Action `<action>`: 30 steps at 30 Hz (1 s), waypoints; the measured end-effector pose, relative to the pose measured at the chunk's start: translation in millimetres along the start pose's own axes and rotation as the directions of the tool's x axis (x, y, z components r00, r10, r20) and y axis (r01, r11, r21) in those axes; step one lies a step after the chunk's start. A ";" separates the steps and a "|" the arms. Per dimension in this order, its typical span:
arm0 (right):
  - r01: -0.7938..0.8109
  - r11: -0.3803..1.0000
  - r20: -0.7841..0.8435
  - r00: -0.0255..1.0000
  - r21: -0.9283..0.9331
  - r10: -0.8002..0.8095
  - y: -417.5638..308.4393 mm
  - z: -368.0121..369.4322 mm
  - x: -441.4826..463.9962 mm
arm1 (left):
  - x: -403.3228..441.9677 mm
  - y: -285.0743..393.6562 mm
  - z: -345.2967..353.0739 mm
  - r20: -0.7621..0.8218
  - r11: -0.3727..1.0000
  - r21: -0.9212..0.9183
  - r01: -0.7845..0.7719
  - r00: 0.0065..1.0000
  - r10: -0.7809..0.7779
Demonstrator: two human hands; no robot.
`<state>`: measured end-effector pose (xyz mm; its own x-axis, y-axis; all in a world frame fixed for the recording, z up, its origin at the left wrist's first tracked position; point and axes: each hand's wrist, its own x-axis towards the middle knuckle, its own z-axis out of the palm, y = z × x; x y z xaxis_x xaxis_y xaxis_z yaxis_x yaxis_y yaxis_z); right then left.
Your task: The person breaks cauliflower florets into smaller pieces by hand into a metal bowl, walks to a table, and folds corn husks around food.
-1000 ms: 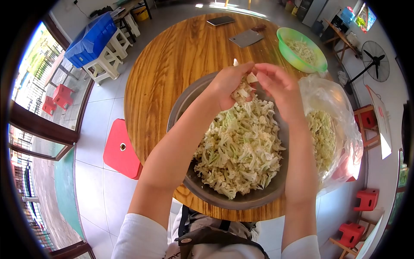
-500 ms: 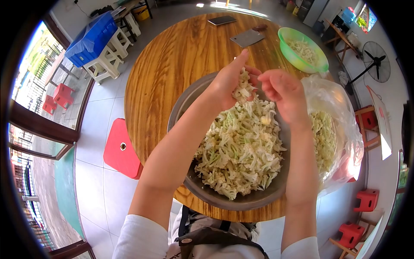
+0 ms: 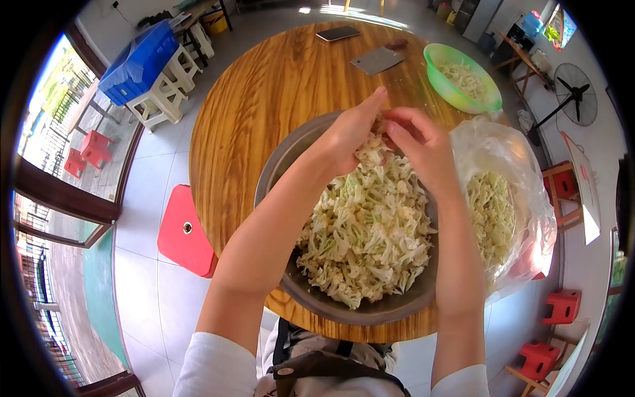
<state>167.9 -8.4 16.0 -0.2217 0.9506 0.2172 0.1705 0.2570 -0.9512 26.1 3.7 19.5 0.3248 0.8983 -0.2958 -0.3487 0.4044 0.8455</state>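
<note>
A wide metal bowl (image 3: 270,173) near the table's front edge is heaped with cauliflower florets (image 3: 370,231). Over its far side, my left hand (image 3: 347,140) cups a small bunch of cauliflower pieces (image 3: 372,151), thumb pointing up. My right hand (image 3: 426,147) has come against that bunch from the right, its thumb and fingertips closed on a piece at the top. The piece between those fingertips is mostly hidden. Right of the bowl, a clear plastic bag (image 3: 481,142) surrounds more cut cauliflower (image 3: 489,215).
On the round wooden table (image 3: 258,92), a cleaver (image 3: 378,61) and a phone (image 3: 337,33) lie at the back. A green bowl (image 3: 433,78) of cauliflower stands at the back right. A red stool (image 3: 182,231) is left of the table; a fan (image 3: 574,92) stands beyond, right.
My right hand has moved left and in to the cauliflower in my left hand, its fingers closing there. My left hand has lowered slightly.
</note>
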 end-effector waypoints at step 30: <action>-0.197 0.870 0.371 0.928 0.452 0.017 -1.2 -28.2 1.1 | 6.9 4.7 -16.8 -0.006 0.959 -0.276 -0.061 0.998 0.061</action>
<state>194.5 -2.8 23.5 -0.5595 0.8222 0.1043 -0.2421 -0.0418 -0.9693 11.9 14.7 14.1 0.2970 0.9226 -0.2461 -0.5972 0.3806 0.7060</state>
